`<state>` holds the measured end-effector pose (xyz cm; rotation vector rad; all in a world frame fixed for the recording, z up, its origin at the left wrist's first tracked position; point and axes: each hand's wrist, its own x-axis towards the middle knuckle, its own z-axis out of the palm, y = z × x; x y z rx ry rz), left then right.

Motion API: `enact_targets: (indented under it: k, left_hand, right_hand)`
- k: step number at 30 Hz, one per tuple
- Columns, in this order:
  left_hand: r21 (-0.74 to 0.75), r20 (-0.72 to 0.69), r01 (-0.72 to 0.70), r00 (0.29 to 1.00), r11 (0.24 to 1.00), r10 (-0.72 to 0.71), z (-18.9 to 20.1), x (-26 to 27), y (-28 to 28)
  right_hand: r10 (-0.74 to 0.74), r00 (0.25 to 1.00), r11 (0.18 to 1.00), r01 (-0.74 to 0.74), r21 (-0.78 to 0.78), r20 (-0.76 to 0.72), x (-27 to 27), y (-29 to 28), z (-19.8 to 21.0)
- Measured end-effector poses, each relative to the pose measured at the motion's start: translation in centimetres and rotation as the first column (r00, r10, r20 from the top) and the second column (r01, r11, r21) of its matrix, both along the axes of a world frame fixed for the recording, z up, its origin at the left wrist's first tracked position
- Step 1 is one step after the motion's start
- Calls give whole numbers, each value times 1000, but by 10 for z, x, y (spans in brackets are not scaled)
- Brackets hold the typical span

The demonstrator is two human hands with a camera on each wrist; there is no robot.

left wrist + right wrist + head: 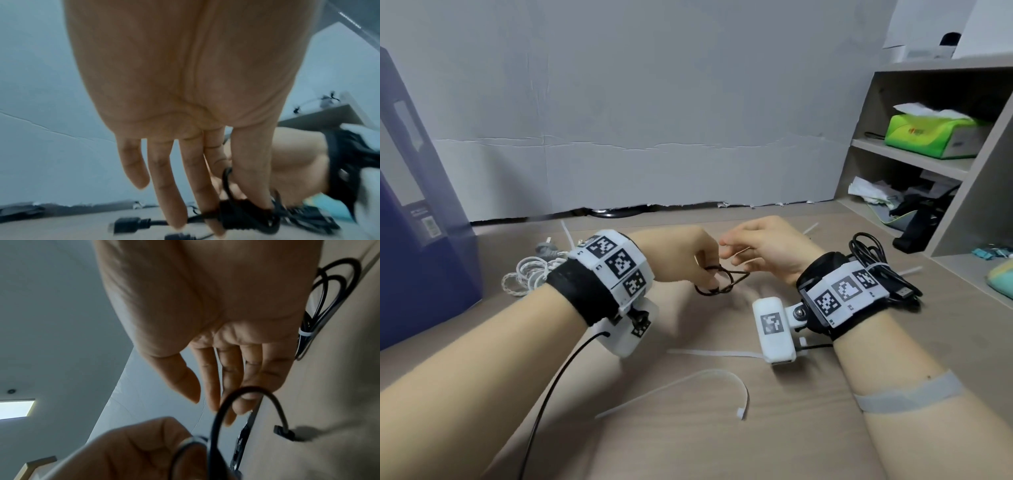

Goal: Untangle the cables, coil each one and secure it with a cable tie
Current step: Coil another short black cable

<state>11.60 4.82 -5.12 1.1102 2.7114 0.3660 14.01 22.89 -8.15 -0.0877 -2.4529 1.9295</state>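
Seen from the head camera, at mid-frame, the person's left hand [681, 255] pinches a small coil of thin black cable [717, 281] between thumb and fingertips, just above the light wooden desk [808, 428]. The right hand [763, 248] sits close beside it, fingers loosely bent; a pale thin strip, perhaps a tie, seems to run through them, though blur leaves this uncertain. At right of the frame, behind the right wrist, a bundle of thicker black cable bound with a white tie [876, 270] lies finished. At left, a heap of white braided cable [530, 274] lies loose and, by the look of it, untied. Two spare white plastic cable ties [709, 377] lie in the lower middle. In the left wrist view, the left thumb and forefinger clamp the black coil [242, 216] at lower centre, the other fingers [164, 178] straight and apart; a black plug [127, 224] rests on the desk below. In the right wrist view, the right fingers [232, 378] hang slightly apart and gently curved, a black cable loop [246, 395] arching before them; whether they grip anything cannot be told. The tied bundle [329, 288] shows upper right. Judged so: one cable done, one being coiled, one waiting.
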Motion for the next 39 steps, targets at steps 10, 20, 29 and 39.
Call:
enact_targets:
  k: [10,20,29,39]
  left_hand:
    - [451,21,-109,993,886,112,9,-15,-26]
    - [696,109,-70,994,715,-8,20,-17,-36]
    - [739,21,-64,997,671,73,14,-17,-24]
    - [597,-59,-196,956,778,286,6,-20,-20]
  right_hand:
    - [93,949,995,-75,70,-300,0,-11,1]
    - [60,913,994,-93,-62,-403,-1,-16,3]
    - [50,922,994,-85,-74,-383,2,-18,5]
    - [22,925,1000,-27,-9,-380,5,-28,6]
